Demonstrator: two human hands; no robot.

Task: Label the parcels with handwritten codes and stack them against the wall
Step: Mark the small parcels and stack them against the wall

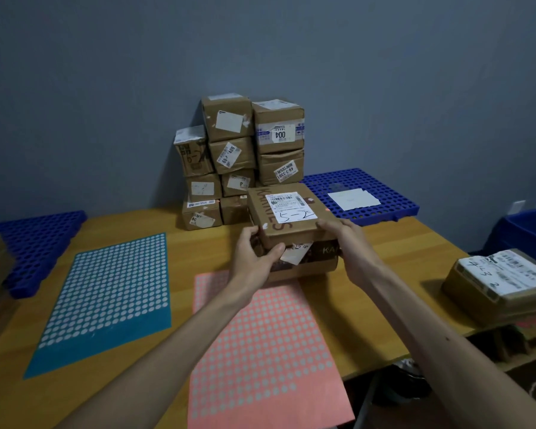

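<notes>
Being held just in front of the stack (245,162) by the wall (106,88), the parcel (287,218) marked 5-2 is clasped at both ends, left hand (254,252) and right hand (350,243) curled round its edges. Stiff, light cardboard is judged; side edges are best gripped.

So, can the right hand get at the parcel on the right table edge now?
Probably not yet: the right hand grips the box marked 5-2 with the left hand. Nothing stands between it and that parcel, though.
</notes>
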